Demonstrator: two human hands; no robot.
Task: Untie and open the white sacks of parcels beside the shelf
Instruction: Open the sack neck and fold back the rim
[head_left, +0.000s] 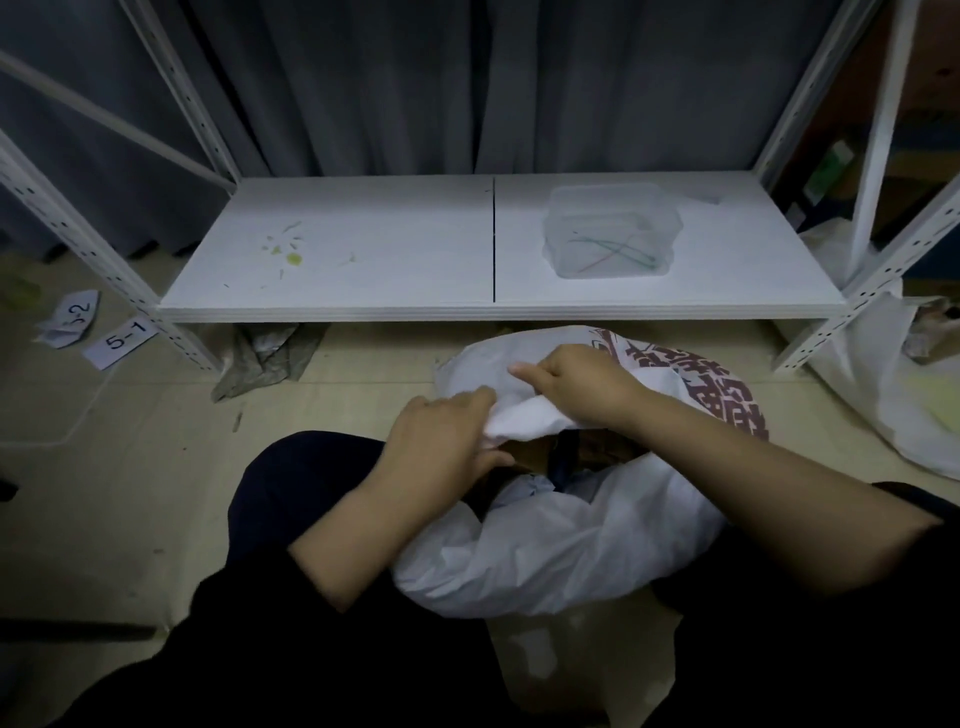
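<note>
Sack (545, 545): on the floor just in front of the shelf (363, 306), below its front edge. The mouth faces away from the shelf and is partly open. I see no tie on it.

Left of the shelf's left post, paper labels (120, 340) lie on the floor. Under the shelf by that post is crumpled grey wrap (265, 358). Neither is in the way.

Left hand (441, 436), before the shelf's middle: fingers curled together over the sack's upper rim, thumb beneath, clamped on the cloth.

Between the hands, dark parcels (566, 457) show in the mouth, packed close to the rim.

Right hand (582, 384), nearer the shelf front: fingers bunched, pinching a fold of the same rim, forefinger lying straighter along it.

On the shelf's right half stands a clear tub (613, 234) with thin coloured strings inside. A second sack (872, 395) sits at the shelf's right post with its mouth slack. I cannot tell if it is tied.

Risks, as I judge them:
- Both grips sit on one bunched flap. An uneven pull apart could slip the cloth from the pinch or tear it.
- The sack lies on its side. Widening the mouth fast could let parcels slide out, away from the shelf, onto the person's lap.
- Lifting the rim high could roll the sack under the shelf.
- The light is dim, so a knot hidden in the folds could be missed.
</note>
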